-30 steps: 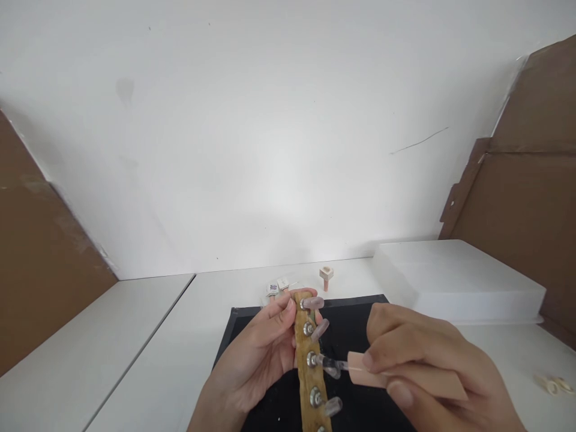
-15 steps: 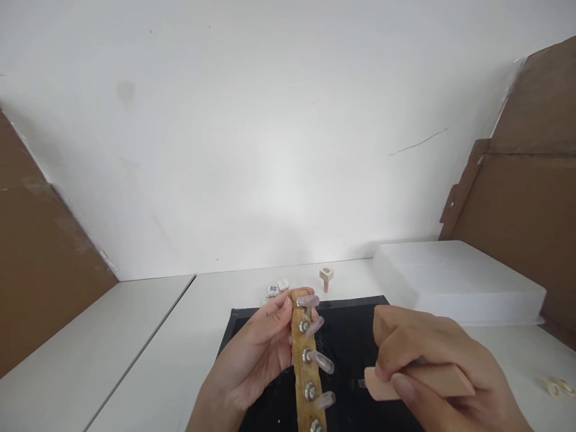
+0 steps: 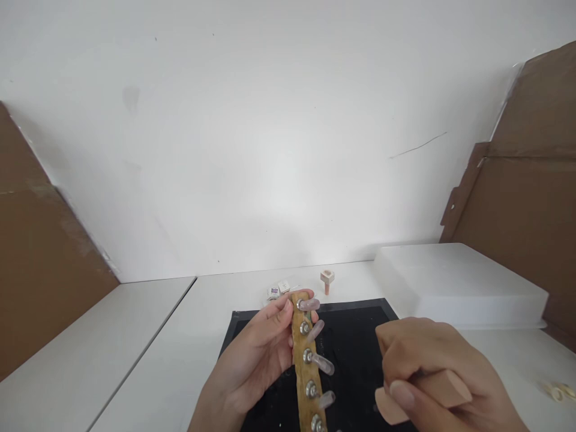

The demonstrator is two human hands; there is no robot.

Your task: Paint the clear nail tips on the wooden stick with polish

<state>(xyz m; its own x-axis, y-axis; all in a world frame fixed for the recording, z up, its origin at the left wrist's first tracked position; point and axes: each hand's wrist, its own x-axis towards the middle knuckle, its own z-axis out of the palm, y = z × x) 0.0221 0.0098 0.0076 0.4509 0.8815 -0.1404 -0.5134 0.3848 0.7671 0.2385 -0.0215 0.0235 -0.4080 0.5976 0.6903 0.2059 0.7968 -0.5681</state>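
My left hand (image 3: 256, 351) grips the upper end of a yellowish wooden strip (image 3: 302, 372), held upright over a black mat. Along the strip sit several round metal studs, and clear, nail-shaped pieces (image 3: 323, 364) stick out from them to the right. To the right of the strip and apart from it, my right hand (image 3: 436, 366) is closed around a pale peach block (image 3: 391, 408). The block slants, with its lower left end and right end showing past my fingers.
Behind the black mat (image 3: 355, 342) stand a small pinkish stand (image 3: 327, 278) and small white pieces (image 3: 273, 292). A translucent white box (image 3: 459, 282) is at the back right. Pale rings (image 3: 557, 393) lie far right. Brown boards flank both sides.
My right hand has moved slightly down and right with the peach block, which is now tilted differently. My left hand and the strip have hardly moved.
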